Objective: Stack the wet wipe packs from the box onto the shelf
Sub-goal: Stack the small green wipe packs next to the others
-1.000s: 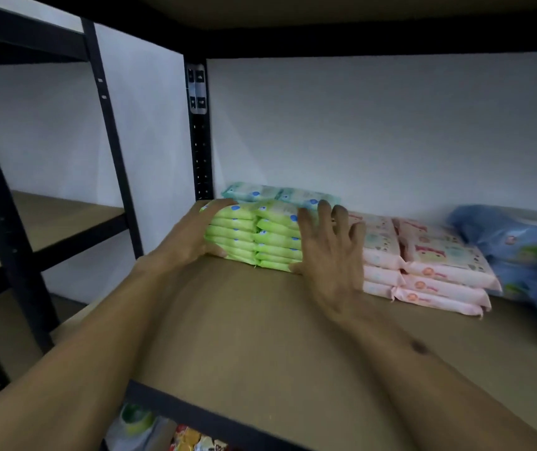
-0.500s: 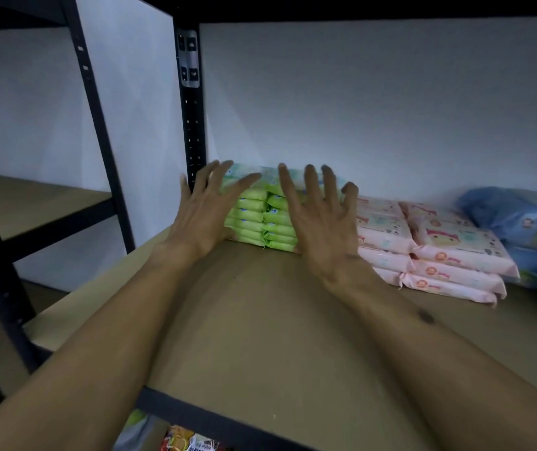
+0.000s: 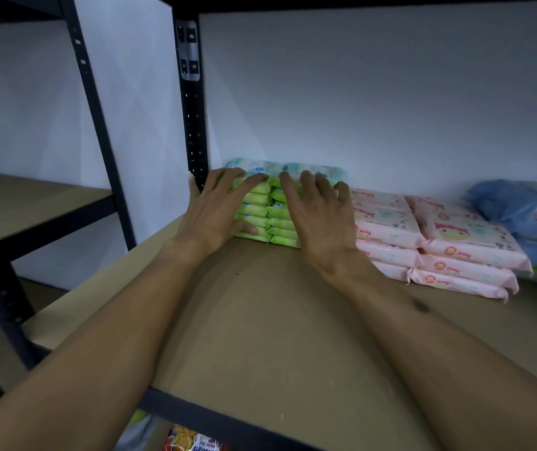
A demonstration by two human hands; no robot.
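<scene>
Two side-by-side stacks of green wet wipe packs [image 3: 268, 216] stand at the back left of the brown shelf board [image 3: 260, 320], against the white wall. My left hand [image 3: 218, 209] lies over the front and top of the left stack, fingers spread on the top pack. My right hand [image 3: 319, 216] presses flat on the right stack's front, fingers reaching over its top. Neither hand curls round a pack. The box is out of view.
Pink wipe packs [image 3: 436, 242] are stacked to the right of the green ones. Blue packs [image 3: 527, 209] lie at the far right. A black upright post [image 3: 192, 102] stands behind the green stack. Coloured packaging [image 3: 192, 442] shows below the shelf's front edge.
Both hands have slid up and back over the green stacks, fingers now over the top packs. The view has shifted closer to the shelf.
</scene>
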